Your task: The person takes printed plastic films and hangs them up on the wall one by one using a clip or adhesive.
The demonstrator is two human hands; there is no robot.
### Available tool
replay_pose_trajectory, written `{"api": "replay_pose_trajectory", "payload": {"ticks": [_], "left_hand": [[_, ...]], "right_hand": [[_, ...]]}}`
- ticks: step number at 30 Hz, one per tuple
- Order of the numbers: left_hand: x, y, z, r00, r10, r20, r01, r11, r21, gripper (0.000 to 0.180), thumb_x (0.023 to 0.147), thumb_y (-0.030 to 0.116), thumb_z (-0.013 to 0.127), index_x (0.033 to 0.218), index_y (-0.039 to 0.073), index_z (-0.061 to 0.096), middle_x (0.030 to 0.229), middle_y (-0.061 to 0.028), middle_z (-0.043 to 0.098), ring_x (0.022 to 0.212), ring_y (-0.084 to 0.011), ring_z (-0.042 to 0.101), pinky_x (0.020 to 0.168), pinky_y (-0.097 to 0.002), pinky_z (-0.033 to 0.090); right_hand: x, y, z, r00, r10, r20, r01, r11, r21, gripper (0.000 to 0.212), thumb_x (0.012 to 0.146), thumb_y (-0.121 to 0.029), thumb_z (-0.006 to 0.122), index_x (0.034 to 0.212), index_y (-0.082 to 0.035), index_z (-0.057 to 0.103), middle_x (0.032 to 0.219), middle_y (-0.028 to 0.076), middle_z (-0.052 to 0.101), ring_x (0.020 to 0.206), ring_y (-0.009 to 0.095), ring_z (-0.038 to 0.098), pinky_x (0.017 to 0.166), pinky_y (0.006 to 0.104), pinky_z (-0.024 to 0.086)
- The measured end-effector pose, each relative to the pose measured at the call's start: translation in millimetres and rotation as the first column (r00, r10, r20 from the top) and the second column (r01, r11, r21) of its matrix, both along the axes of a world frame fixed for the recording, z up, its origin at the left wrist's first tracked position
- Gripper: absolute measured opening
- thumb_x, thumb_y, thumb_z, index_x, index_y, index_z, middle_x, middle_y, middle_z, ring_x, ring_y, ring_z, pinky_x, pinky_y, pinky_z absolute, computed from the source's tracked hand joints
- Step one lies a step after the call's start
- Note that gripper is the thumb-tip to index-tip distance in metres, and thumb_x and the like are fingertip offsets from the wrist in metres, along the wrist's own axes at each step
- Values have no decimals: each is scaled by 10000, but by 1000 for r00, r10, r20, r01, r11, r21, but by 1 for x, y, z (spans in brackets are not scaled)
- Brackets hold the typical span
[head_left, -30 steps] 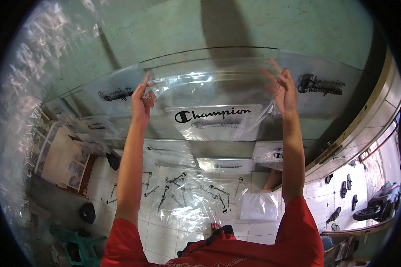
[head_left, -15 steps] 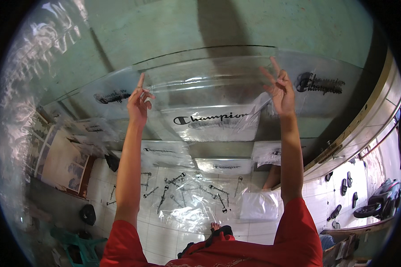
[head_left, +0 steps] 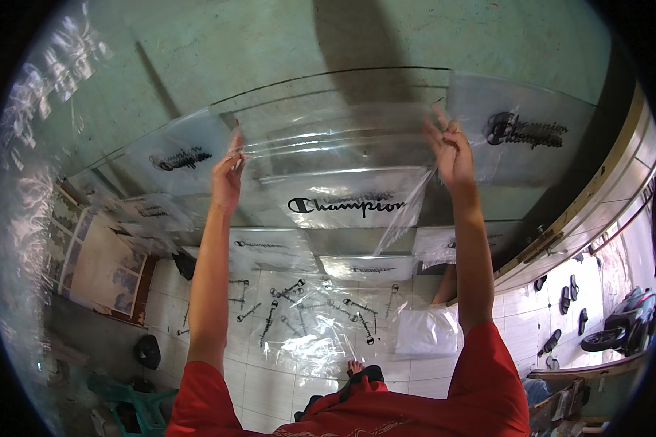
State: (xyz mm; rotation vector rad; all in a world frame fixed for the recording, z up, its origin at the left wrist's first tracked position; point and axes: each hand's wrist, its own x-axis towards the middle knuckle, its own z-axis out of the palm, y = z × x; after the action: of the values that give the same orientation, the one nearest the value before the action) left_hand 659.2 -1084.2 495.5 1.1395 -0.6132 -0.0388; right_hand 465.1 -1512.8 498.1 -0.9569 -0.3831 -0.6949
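A clear plastic bag (head_left: 342,198) with black lettering is stretched in front of the green wall, its top part creased and shiny. My left hand (head_left: 228,175) pinches its upper left edge, index finger pointing up. At the upper right edge, my right hand (head_left: 453,154) has its thumb and fingers bent around the film; the fingertips are slightly blurred. Similar printed bags hang flat on the wall on both sides: a left one (head_left: 169,149) beside my left hand and a right one (head_left: 528,135) beside my right hand.
Lower on the wall hang more printed bags (head_left: 270,249). Clear printed film (head_left: 306,328) and a whitish plastic stack (head_left: 426,333) lie on the tiled floor. A green plastic stool (head_left: 135,404) stands lower left. Sandals (head_left: 565,298) and a motorbike (head_left: 623,328) show through the doorway at right.
Both hands have drawn slightly lower, and the fingers of my right hand have bent in. The held bag's lettering has shifted a little downward and looks larger and darker.
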Motion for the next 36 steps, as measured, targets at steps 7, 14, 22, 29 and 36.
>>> {"api": "replay_pose_trajectory", "payload": {"ticks": [7,14,22,29,36], "left_hand": [[7,-1,0,991,-116,-63,116,993,-2,178,893,182,492,858,53,610,1503,-97,343,1415,-266,247,1140,-416,205],[20,-22,29,984,-172,42,175,983,-64,190,880,195,457,815,49,560,1522,-117,307,1433,-272,201,1156,-396,101],[35,-31,46,977,-178,117,189,978,-91,192,840,172,491,756,17,566,1497,-159,341,1419,-280,227,1125,-363,138],[45,-15,-9,983,-161,83,163,986,-22,176,850,198,460,734,74,505,1518,-131,314,1433,-289,201,1127,-380,129],[47,-40,35,988,-138,76,149,974,-173,212,830,208,437,696,56,501,1495,-180,335,1413,-313,239,1124,-406,140]], "right_hand": [[2,0,0,990,-64,-127,63,998,-10,79,869,-63,425,805,-104,403,1475,227,329,1370,385,306,1107,489,257],[11,-4,-9,999,2,33,-5,998,61,59,843,-36,378,801,-78,383,1482,261,282,1396,414,230,1129,539,208],[2,11,-15,999,-12,45,8,995,104,56,797,-19,368,789,-74,372,1505,245,238,1414,412,179,1144,544,178],[11,15,-32,1000,11,-22,-8,992,123,85,740,-33,410,797,-79,368,1516,236,222,1417,417,168,1147,556,155],[11,24,-38,996,79,34,-84,979,187,51,730,-36,419,768,-69,430,1520,219,225,1411,423,187,1148,540,171]]}}
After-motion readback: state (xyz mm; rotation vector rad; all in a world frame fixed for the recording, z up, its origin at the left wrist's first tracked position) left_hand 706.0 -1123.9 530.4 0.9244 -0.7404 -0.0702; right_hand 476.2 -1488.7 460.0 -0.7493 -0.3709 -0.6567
